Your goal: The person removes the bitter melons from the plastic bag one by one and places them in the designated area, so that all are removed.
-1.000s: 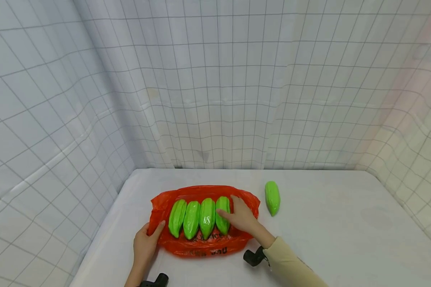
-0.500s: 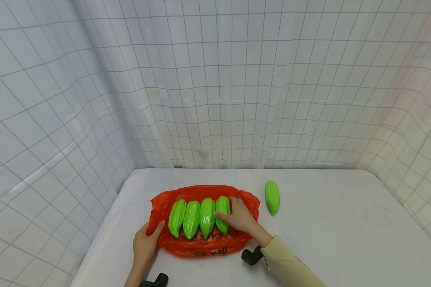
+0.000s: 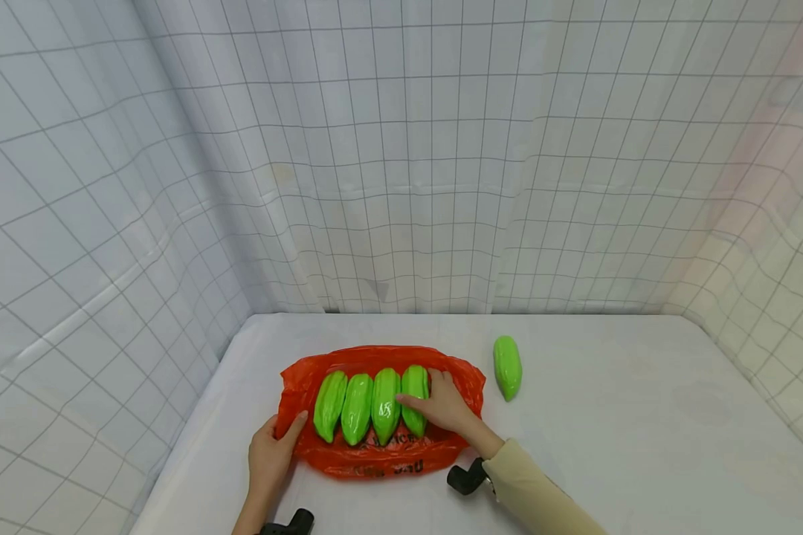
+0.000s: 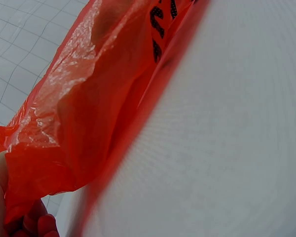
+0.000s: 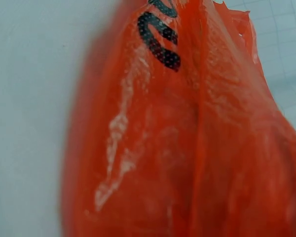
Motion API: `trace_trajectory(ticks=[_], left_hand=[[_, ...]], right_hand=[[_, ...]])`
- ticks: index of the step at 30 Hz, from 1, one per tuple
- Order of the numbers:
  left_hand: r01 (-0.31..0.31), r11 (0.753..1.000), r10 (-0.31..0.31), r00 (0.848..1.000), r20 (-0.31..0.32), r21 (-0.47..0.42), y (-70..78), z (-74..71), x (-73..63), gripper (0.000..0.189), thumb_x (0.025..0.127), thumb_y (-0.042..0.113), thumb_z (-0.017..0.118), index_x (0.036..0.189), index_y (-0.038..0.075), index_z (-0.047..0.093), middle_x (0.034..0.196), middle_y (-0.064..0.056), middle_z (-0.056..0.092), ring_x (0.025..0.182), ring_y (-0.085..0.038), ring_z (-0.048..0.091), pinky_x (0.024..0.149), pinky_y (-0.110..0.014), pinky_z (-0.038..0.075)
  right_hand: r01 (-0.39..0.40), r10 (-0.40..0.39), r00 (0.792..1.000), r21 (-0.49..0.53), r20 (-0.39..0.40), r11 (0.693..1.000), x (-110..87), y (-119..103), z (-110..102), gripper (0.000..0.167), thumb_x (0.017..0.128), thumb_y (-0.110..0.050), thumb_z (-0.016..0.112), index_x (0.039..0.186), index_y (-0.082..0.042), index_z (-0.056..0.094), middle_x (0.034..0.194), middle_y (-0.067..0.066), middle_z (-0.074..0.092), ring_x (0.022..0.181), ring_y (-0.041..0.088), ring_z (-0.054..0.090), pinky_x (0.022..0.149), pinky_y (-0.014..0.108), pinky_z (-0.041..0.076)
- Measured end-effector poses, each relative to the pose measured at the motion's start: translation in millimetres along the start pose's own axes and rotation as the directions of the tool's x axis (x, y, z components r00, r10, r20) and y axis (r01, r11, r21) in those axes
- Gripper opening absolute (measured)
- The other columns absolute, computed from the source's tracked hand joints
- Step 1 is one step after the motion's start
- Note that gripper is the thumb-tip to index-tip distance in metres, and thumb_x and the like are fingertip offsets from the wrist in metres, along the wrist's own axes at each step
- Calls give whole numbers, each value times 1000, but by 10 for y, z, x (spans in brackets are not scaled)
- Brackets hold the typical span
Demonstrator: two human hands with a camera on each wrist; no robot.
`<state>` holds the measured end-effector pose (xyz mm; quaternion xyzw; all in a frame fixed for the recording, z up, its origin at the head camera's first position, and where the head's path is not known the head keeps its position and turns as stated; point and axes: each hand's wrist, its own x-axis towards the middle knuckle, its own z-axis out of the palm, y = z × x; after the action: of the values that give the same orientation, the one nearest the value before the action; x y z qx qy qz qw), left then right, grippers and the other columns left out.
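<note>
Several glossy green ridged fruits with pointed ends (image 3: 386, 405) lie side by side in an opened red plastic bag (image 3: 381, 464) with black print. My left hand (image 3: 271, 452) holds the bag's left edge, thumb on top and fingers tucked beneath; the left wrist view shows the thin plastic between thumb and curled fingers (image 4: 42, 223). My right hand (image 3: 447, 407) is inside the bag's right end, around the rightmost green fruit (image 3: 415, 383). Its thumb lies across that fruit, with the index finger along the right side. In the right wrist view the bag hides the hand.
Another green fruit (image 3: 507, 368) lies on the white-covered table (image 3: 595, 431), right of the bag. Gridded white curtains (image 3: 401, 186) enclose the table at the back and sides. Black wrist cameras (image 3: 467, 477) sit low near the tabletop.
The right thumb has slid slightly left across the rightmost fruit, and the right forearm has shifted a little left. The left hand, bag and fruits look unchanged.
</note>
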<state>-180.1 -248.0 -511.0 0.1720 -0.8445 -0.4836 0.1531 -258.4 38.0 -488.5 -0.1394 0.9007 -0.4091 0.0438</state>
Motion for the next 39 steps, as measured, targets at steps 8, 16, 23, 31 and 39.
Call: trace_trajectory(ticks=[8, 16, 23, 31, 39], left_hand=[[-9, 1000, 9, 1000, -11, 0, -6, 7, 5, 47, 88, 43, 65, 98, -3, 64, 68, -4, 59, 64, -17, 48, 54, -27, 38], [-13, 1000, 13, 1000, -15, 5, 7, 1, 1, 46, 88, 43, 65, 97, -2, 64, 66, -3, 57, 64, -17, 47, 55, -28, 38], [-23, 1000, 23, 1000, -10, 2, 25, -13, -1, 46, 89, 43, 65, 96, -2, 64, 65, -2, 56, 63, -16, 47, 54, -28, 37], [-17, 1000, 17, 1000, -10, 0, 21, -4, -7, 45, 89, 42, 65, 91, -2, 63, 62, -1, 53, 61, -16, 45, 53, -27, 35], [-5, 1000, 5, 1000, -7, 3, 4, -2, -12, 47, 88, 44, 65, 95, -2, 64, 64, -2, 55, 63, -17, 46, 54, -28, 37]], right_hand=[[-9, 9, 1000, -5, -7, 1000, 16, 1, 44, 91, 81, -54, 68, 135, 12, 35, 123, 26, 45, 108, 34, 51, 89, 49, 43], [-14, 15, 1000, 16, -27, 1000, 8, -20, 48, 89, 82, -51, 68, 135, 11, 34, 122, 24, 48, 107, 33, 52, 88, 48, 44], [-4, 5, 999, 24, -50, 1000, 6, -25, 31, 79, 83, -45, 68, 132, 10, 38, 117, 22, 51, 102, 31, 53, 85, 47, 45], [-25, 29, 998, 58, -64, 998, -11, -24, 29, 75, 83, -43, 70, 130, 9, 40, 112, 18, 54, 95, 27, 54, 80, 44, 47], [-6, 12, 997, 83, -72, 997, -20, -9, 15, 75, 83, -42, 70, 128, 9, 41, 108, 16, 56, 91, 24, 55, 76, 41, 49]])
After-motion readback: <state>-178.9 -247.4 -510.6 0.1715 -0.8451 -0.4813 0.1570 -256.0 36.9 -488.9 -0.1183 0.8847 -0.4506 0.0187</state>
